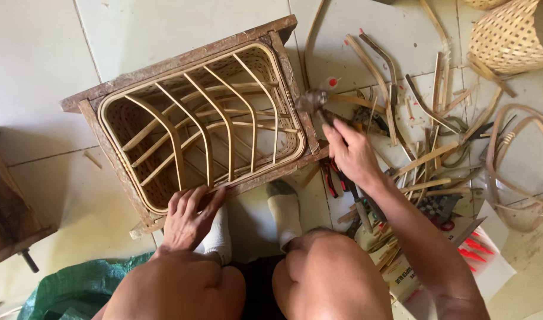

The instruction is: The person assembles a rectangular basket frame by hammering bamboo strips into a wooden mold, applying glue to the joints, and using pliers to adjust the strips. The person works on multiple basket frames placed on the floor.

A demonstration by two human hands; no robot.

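A rectangular woven bamboo basket [165, 127] with curved ribs across its opening sits inside a rough wooden frame [188, 56] on the tiled floor. My left hand [188, 216] presses flat on the frame's near edge, fingers spread over the basket rim. My right hand [351, 154] grips the handle of a small hammer [311, 102], whose metal head hovers at the frame's right side. My knees and white-socked feet [283, 210] are below the frame.
Bamboo strips [425, 160], red-handled pliers [330, 181] and other small tools lie scattered on the right. A round woven basket [508, 38] stands at the top right, bent cane hoops [520, 172] at the right edge. A wooden block [7, 207] is left, green sacking [76, 290] bottom left.
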